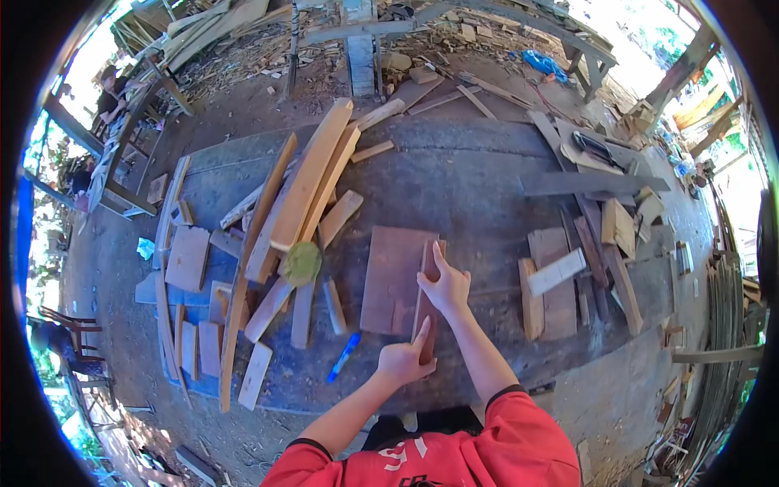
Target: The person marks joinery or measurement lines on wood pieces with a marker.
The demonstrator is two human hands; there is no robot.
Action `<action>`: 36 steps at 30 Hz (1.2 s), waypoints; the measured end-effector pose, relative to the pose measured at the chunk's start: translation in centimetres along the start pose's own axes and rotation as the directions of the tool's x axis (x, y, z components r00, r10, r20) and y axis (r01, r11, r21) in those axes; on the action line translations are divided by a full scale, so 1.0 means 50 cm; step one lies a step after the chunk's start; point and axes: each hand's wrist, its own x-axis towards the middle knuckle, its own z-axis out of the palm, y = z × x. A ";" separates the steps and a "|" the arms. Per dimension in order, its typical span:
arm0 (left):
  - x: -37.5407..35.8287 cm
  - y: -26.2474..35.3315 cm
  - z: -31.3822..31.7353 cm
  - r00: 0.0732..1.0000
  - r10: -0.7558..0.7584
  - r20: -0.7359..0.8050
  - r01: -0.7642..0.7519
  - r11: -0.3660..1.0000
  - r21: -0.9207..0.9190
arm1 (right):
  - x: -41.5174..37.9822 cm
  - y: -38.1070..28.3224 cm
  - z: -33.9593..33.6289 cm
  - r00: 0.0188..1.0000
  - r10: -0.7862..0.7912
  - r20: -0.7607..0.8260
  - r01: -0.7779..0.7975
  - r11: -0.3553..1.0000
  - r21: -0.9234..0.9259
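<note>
A flat reddish-brown board [393, 276] lies in the middle of the dark worktable [479, 174]. Along its right edge runs a narrow wooden strip [425, 294] of similar colour. My left hand [406, 363] grips the near end of the strip, thumb pointing forward along it. Farther up, my right hand [446, 286] is closed round the strip's far part, its thumb or a finger extended along the top. The undersides of both hands' grips are hidden. A blue marker [344, 358] rests on the table to the left of my left hand.
Long wooden beams [316, 178] and several offcuts are piled on the left, with a round green object [301, 264] among them. More wood pieces, a pale block [557, 272] and a dark-framed tool [596, 148] lie right. A person [112, 93] is at the far left.
</note>
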 end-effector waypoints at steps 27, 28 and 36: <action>-0.244 0.012 -0.001 0.997 -0.037 0.070 0.037 0.999 -0.011 | -0.232 -0.085 -0.003 0.998 0.038 0.052 -0.043 0.995 0.085; -0.258 0.012 0.001 0.997 -0.048 0.067 0.048 0.999 0.007 | -0.246 -0.087 0.007 1.000 -0.012 0.011 0.011 0.996 0.091; -0.122 -0.031 -0.015 0.992 -0.099 0.078 0.096 0.995 0.033 | -0.102 -0.093 0.019 1.000 -0.014 0.001 0.014 0.999 0.029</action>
